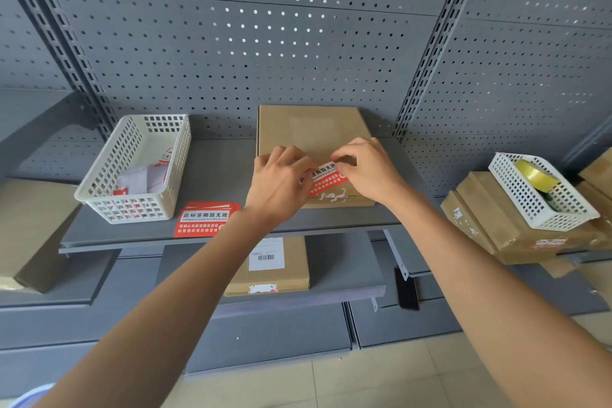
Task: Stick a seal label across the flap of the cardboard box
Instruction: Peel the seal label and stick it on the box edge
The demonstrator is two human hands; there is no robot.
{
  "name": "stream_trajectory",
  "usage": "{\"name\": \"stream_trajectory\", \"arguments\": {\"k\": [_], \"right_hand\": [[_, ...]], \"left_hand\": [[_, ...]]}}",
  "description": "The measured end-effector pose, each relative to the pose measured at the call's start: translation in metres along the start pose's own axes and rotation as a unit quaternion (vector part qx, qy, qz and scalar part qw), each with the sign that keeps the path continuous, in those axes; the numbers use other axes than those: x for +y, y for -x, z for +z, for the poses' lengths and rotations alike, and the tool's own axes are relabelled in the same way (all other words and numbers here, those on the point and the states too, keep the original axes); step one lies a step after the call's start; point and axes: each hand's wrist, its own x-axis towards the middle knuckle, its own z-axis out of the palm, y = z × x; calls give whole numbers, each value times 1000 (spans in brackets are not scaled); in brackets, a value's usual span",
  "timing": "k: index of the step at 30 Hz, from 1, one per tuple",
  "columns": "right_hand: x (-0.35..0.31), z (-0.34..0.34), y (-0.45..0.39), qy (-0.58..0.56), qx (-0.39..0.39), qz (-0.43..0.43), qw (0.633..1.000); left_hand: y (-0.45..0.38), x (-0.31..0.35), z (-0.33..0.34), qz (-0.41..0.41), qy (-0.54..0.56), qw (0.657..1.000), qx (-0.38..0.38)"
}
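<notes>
A flat brown cardboard box [311,132] lies on the grey shelf [212,169], its near edge toward me. A red seal label [326,177] with white and black print sits over the near part of the box top. My left hand [281,185] pinches the label's left end and my right hand [367,169] pinches its right end near the top corner. Both hands cover the label's ends, so I cannot tell how much of it touches the cardboard.
A small stack of red labels [203,220] lies on the shelf left of the box. A white basket [139,166] with label scraps stands further left. Right: stacked boxes [490,222] under a basket [543,192] holding a tape roll [536,175]. Another labelled box [268,268] sits on the lower shelf.
</notes>
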Motion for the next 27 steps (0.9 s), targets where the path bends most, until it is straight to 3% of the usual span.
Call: {"name": "stream_trajectory", "arguments": {"k": [6,27], "right_hand": [[-2,1,-3,-20,5,9,1000],[-1,-2,-13,-76,-39,47,995]], "left_hand": [[-3,9,-2,25,-90,994,-53],[-5,14,-2,18,-116,991,-57]]}}
